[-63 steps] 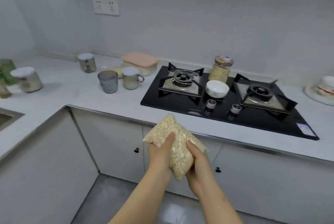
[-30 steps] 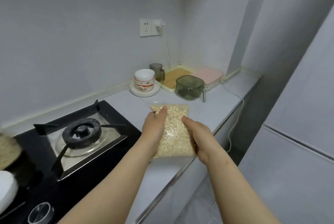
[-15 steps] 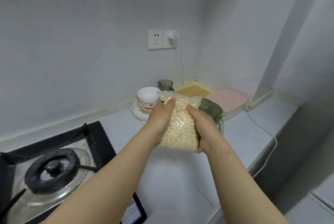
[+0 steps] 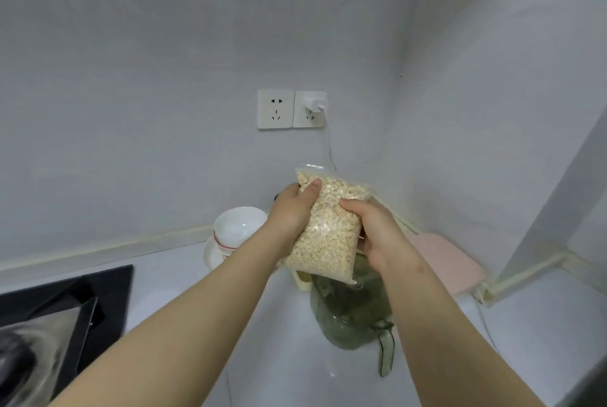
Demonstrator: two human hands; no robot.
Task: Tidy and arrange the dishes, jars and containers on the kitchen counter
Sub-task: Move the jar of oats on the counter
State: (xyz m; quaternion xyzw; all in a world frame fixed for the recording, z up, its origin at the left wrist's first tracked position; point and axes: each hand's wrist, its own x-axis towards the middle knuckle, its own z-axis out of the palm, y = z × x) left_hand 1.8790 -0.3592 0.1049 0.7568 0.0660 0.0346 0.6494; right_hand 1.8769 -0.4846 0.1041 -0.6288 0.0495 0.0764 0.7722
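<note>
I hold the bag of oats (image 4: 323,229) with both hands, left hand (image 4: 290,209) and right hand (image 4: 377,232) gripping its sides, above the green jug (image 4: 353,318) on the desk (image 4: 256,324). It seems soft and light, so the sides are the best hold.

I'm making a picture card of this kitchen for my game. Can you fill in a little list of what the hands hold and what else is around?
held thing: clear bag of oats, upright
left hand: grips the bag's left edge
right hand: grips the bag's right edge
under the bag in the picture: green see-through jug with a handle
left of the hands: white bowl on a white plate
right corner: pink-lidded box
wall: double socket, white plug in its right half
far left: black gas hob
</note>
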